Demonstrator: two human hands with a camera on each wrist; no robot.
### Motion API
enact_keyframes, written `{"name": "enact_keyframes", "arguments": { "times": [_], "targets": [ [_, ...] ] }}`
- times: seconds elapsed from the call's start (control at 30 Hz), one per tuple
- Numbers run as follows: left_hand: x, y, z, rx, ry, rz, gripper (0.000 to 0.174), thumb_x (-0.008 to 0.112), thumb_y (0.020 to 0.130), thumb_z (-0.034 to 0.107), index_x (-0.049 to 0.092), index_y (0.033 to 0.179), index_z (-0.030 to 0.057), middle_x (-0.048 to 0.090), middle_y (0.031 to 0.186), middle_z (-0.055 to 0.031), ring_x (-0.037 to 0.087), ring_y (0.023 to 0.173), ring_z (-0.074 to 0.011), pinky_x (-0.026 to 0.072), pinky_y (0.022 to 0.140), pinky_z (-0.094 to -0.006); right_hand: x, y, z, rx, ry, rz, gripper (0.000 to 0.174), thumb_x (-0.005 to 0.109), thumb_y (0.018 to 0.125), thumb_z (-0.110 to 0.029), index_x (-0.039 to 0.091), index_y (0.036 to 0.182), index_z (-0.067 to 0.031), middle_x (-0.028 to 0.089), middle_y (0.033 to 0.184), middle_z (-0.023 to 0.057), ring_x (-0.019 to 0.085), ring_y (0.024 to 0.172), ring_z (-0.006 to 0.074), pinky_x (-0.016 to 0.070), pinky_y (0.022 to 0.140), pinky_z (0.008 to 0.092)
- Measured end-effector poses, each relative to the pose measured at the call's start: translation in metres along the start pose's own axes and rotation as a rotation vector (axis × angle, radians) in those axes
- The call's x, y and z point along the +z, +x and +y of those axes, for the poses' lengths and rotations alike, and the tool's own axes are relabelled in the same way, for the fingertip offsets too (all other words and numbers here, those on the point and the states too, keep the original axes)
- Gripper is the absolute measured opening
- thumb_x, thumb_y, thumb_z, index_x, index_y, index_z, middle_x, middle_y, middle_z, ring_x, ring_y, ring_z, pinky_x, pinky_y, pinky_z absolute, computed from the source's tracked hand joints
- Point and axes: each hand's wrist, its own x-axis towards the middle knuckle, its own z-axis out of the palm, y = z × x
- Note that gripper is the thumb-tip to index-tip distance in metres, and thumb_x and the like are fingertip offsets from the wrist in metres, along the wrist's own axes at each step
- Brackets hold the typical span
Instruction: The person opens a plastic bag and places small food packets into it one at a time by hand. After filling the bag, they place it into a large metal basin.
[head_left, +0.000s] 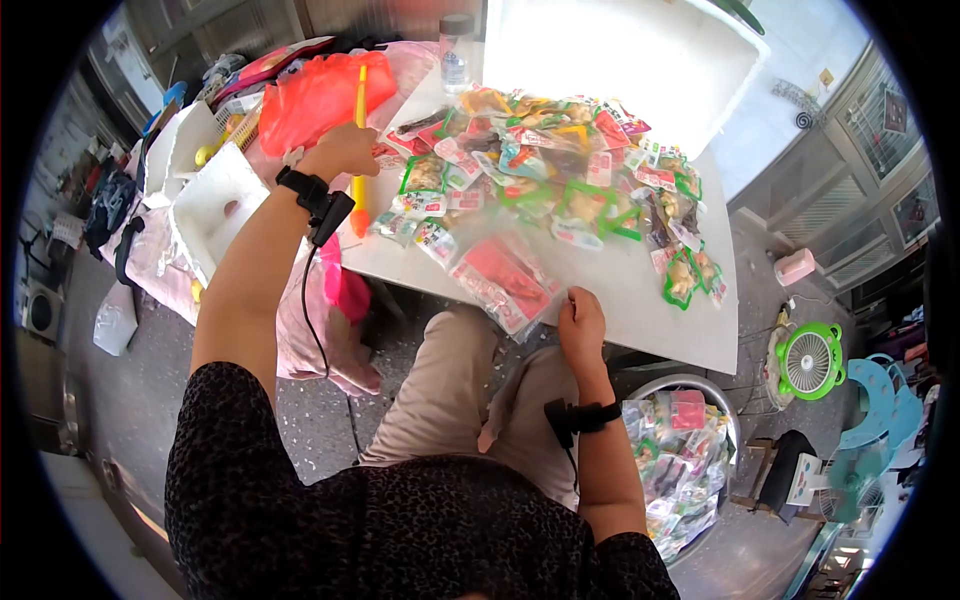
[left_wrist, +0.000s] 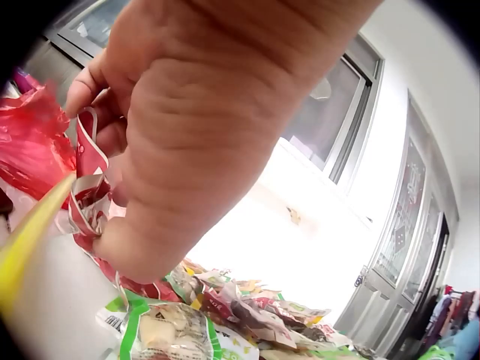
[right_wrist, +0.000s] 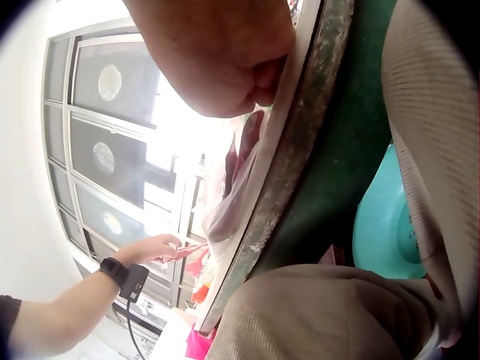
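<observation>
Both grips are full: left hand (head_left: 345,152) pinches a near-upright red packet (left_wrist: 89,155), right hand (head_left: 583,325) a clear bag (head_left: 490,240) slanting lengthwise.

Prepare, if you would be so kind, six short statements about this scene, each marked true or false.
1. The left grip pinches a red-and-white packet. True.
2. The bottle lies on its side. False: the bottle stands upright beside the white foam box.
3. The right grip is at the near edge of the table. True.
4. The fan is pink. False: the fan is green.
5. A red plastic bag lies near the left grip. True.
6. The basin is on the table. False: the basin is beside it, lower down.
</observation>
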Motion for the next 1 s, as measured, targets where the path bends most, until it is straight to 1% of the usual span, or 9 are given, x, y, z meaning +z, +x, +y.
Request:
{"name": "enact_keyframes", "arguments": {
  "times": [0.07, 0.17, 0.23, 0.43, 0.5, 0.6, 0.8, 0.9, 1.0],
  "targets": [
    [-0.005, -0.016, -0.013, -0.025, -0.17, -0.052, 0.032, 0.058, 0.056, 0.022, 0.055, 0.083, 0.0042, 0.058, 0.074, -0.0115, 0.057, 0.065, -0.0249, 0.0443, 0.058, -0.0365, -0.001, 0.0, -0.001, 0.009, 0.004, -0.004, 0.018, 0.047, 0.071, -0.003, 0.051, 0.088, -0.0008, 0.054, 0.084, 0.0178, 0.052, 0.078, 0.0336, 0.0419, 0.067, 0.0376],
    [0.006, -0.055, -0.014, -0.291, -0.893, -0.105, 0.026, 0.055, 0.063, 0.02, 0.054, 0.085, 0.0064, 0.055, 0.076, -0.0045, 0.052, 0.063, -0.0166, 0.0414, 0.055, -0.0317, 0.001, -0.001, 0.005, 0.013, 0.037, 0.0, 0.018, 0.047, 0.071, -0.003, 0.051, 0.089, -0.0003, 0.054, 0.082, 0.0175, 0.052, 0.077, 0.0325, 0.042, 0.066, 0.0371],
    [0.05, -0.068, -0.02, -0.235, -1.608, -0.114, 0.028, 0.053, 0.068, 0.017, 0.049, 0.094, 0.0078, 0.049, 0.078, 0.0003, 0.046, 0.064, -0.0104, 0.038, 0.054, -0.0264, 0.004, -0.002, 0.016, 0.009, 0.105, 0.011, 0.018, 0.048, 0.072, -0.003, 0.051, 0.089, 0.0003, 0.054, 0.08, 0.0165, 0.053, 0.076, 0.0305, 0.0423, 0.065, 0.0357],
    [0.059, -0.144, 0.127, -0.171, -2.183, -0.227, 0.048, 0.056, 0.071, 0.014, 0.033, 0.112, 0.0092, 0.049, 0.085, -0.0017, 0.049, 0.068, -0.0099, 0.0427, 0.059, -0.0258, -0.026, -0.012, -0.044, 0.283, 0.609, -0.109, 0.031, 0.054, 0.072, -0.007, 0.046, 0.102, 0.0007, 0.052, 0.094, 0.0146, 0.054, 0.079, 0.0271, 0.0429, 0.068, 0.0309],
    [0.053, -0.162, 0.181, -0.13, -2.262, -0.271, 0.055, 0.058, 0.07, 0.012, 0.029, 0.117, 0.0085, 0.049, 0.087, -0.0035, 0.05, 0.071, -0.0123, 0.0439, 0.06, -0.0277, -0.031, -0.02, -0.072, -0.054, 0.417, -0.112, 0.043, 0.056, 0.071, -0.007, 0.04, 0.111, 0.0002, 0.049, 0.102, 0.0151, 0.053, 0.085, 0.026, 0.0425, 0.072, 0.0301],
    [0.047, -0.175, 0.243, 0.004, -2.277, -0.252, 0.062, 0.058, 0.074, 0.013, 0.021, 0.123, 0.0067, 0.049, 0.09, -0.0061, 0.051, 0.077, -0.0144, 0.0438, 0.063, -0.0285, -0.036, -0.026, -0.107, -0.17, 0.458, -0.1, 0.048, 0.057, 0.072, -0.008, 0.037, 0.114, 0.0006, 0.05, 0.101, 0.0143, 0.053, 0.088, 0.0232, 0.0421, 0.075, 0.0296],
    [0.061, -0.172, 0.282, 0.086, -2.022, -0.211, 0.058, 0.058, 0.077, 0.014, 0.025, 0.123, 0.0048, 0.048, 0.086, -0.0056, 0.047, 0.077, -0.0106, 0.0404, 0.063, -0.0241, -0.035, -0.039, -0.056, 0.485, 1.08, 0.059, 0.032, 0.046, 0.079, -0.005, 0.039, 0.111, -0.0017, 0.052, 0.098, 0.0092, 0.053, 0.087, 0.0177, 0.0442, 0.072, 0.0293],
    [0.099, -0.157, 0.278, 0.156, -1.682, -0.013, 0.048, 0.062, 0.073, 0.022, 0.042, 0.111, 0.0007, 0.047, 0.075, -0.0032, 0.045, 0.066, -0.0088, 0.0377, 0.057, -0.0225, -0.056, -0.034, -0.049, 0.677, 1.4, 0.071, 0.026, 0.041, 0.082, -0.006, 0.041, 0.109, -0.0063, 0.053, 0.1, 0.0081, 0.054, 0.087, 0.0192, 0.0453, 0.069, 0.0333],
    [0.08, -0.154, 0.263, 0.283, -1.087, 0.477, 0.038, 0.062, 0.065, 0.013, 0.05, 0.101, 0.0044, 0.05, 0.08, -0.0051, 0.049, 0.076, -0.0177, 0.0409, 0.064, -0.0284, -0.066, -0.041, -0.023, 0.768, 1.401, 0.032, 0.029, 0.044, 0.082, -0.012, 0.041, 0.11, -0.0083, 0.053, 0.103, 0.0089, 0.055, 0.088, 0.0207, 0.0451, 0.069, 0.0329]
  ]
}}
